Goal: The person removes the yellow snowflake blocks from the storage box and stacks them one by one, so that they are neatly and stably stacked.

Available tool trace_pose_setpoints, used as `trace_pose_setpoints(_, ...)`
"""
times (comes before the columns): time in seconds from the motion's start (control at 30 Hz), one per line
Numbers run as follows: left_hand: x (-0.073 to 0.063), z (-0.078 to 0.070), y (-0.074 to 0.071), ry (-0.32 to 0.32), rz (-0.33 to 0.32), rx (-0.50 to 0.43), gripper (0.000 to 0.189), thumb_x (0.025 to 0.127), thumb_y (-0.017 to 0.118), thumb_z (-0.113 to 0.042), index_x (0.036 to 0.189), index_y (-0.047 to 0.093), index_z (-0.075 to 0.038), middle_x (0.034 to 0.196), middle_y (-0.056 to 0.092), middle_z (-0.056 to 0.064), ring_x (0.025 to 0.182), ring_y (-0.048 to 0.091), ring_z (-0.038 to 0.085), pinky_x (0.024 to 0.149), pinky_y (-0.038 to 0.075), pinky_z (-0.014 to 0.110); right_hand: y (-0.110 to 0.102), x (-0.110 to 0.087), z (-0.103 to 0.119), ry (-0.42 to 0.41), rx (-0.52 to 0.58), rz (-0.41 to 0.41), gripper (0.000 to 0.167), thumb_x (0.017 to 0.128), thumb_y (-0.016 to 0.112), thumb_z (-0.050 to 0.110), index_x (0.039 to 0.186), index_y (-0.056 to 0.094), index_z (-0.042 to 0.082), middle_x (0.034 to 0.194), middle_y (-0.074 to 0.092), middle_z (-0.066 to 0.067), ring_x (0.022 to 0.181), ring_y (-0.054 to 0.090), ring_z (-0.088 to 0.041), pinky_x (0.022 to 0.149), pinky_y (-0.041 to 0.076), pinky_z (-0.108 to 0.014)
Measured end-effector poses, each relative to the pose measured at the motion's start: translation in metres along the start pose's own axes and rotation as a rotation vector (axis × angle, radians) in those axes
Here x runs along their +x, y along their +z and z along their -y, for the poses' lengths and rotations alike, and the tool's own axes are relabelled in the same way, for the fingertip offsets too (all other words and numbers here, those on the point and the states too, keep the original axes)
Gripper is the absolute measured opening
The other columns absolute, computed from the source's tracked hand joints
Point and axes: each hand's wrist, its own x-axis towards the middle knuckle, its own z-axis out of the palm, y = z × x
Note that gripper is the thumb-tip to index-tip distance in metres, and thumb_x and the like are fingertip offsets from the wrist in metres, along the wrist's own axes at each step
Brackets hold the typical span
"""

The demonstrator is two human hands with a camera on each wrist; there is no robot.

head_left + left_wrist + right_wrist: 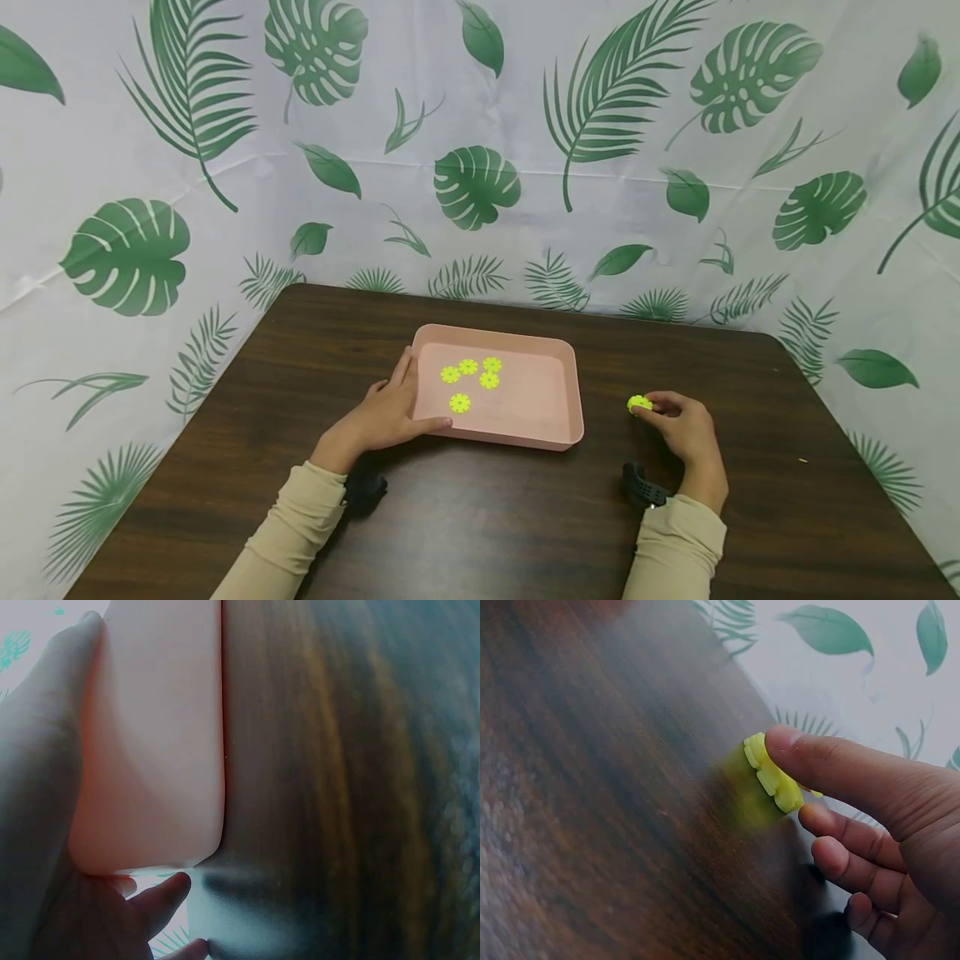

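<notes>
A shallow pink tray (pixel 525 400) stands on the table with several yellow notched plastic discs (pixel 460 403) lying flat in its left half. My left hand (pixel 381 415) rests at the tray's near left corner, thumb along the front rim and straight fingers against the left wall. The left wrist view shows the tray's pink outer wall (pixel 165 735) beside that thumb. To the right of the tray, my right hand (pixel 686 425) pinches another yellow notched disc (pixel 771 776) between thumb and fingertips, close to the tabletop. Part of that disc is hidden behind the thumb.
The dark wooden table (pixel 510 525) meets a white leaf-patterned curtain (pixel 525 167) at the back and sides. A tiny pale scrap (pixel 802 460) lies at the right. Black straps with wrist cameras (pixel 365 493) sit on both wrists.
</notes>
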Motion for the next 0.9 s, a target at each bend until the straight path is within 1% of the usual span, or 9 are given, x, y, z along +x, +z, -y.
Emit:
trace_pose_setpoints(0.23, 0.0010, 0.0011, 0.0006, 0.006, -0.005, 0.001, 0.122, 0.088, 0.065, -0.068, 0.163, 0.004, 0.006, 0.170, -0.009, 0.025, 0.152, 0.026, 0.045, 0.114, 0.020, 0.073, 0.0005, 0.0017, -0.0011, 0.013, 0.004, 0.004, 0.047, 0.095, 0.078, 0.030, 0.122, 0.069, -0.007, 0.111, 0.068, -0.024, 0.099, 0.062, -0.034, 0.080, 0.049, -0.038)
trace_pose_setpoints(0.43, 0.0009, 0.0016, 0.0010, 0.003, -0.002, -0.006, 0.121, 0.088, 0.065, -0.068, 0.163, 0.004, 0.005, 0.171, -0.009, 0.024, 0.152, 0.026, 0.045, 0.114, 0.020, 0.072, 0.0008, 0.0023, -0.0009, 0.021, -0.007, -0.006, 0.046, 0.093, 0.079, 0.029, 0.121, 0.070, -0.006, 0.109, 0.069, -0.021, 0.095, 0.061, -0.030, 0.077, 0.048, -0.035)
trace_pose_setpoints(0.53, 0.0008, 0.0013, 0.0010, 0.004, 0.000, -0.005, 0.121, 0.088, 0.065, -0.068, 0.163, 0.004, 0.005, 0.171, -0.008, 0.024, 0.153, 0.025, 0.044, 0.115, 0.020, 0.072, 0.0002, 0.0021, -0.0004, 0.027, -0.004, 0.002, 0.047, 0.093, 0.079, 0.031, 0.121, 0.070, -0.007, 0.109, 0.069, -0.021, 0.095, 0.059, -0.030, 0.076, 0.047, -0.035)
trace_pose_setpoints(0.73, 0.0009, 0.0005, 0.0008, 0.005, -0.001, -0.002, 0.121, 0.089, 0.065, -0.067, 0.162, 0.004, 0.007, 0.170, -0.007, 0.026, 0.154, 0.023, 0.043, 0.114, 0.021, 0.072, 0.0003, 0.0019, -0.0005, 0.035, 0.011, 0.023, 0.050, 0.094, 0.079, 0.030, 0.127, 0.067, -0.006, 0.114, 0.067, -0.022, 0.100, 0.060, -0.032, 0.079, 0.047, -0.035)
trace_pose_setpoints(0.9, 0.0006, -0.0002, -0.0001, 0.003, -0.002, 0.004, 0.121, 0.089, 0.065, -0.067, 0.162, 0.005, 0.007, 0.170, -0.007, 0.026, 0.153, 0.025, 0.043, 0.114, 0.021, 0.072, -0.0002, 0.0033, -0.0017, 0.025, 0.019, 0.038, 0.052, 0.093, 0.080, 0.028, 0.130, 0.065, -0.005, 0.114, 0.064, -0.022, 0.098, 0.058, -0.032, 0.077, 0.047, -0.035)
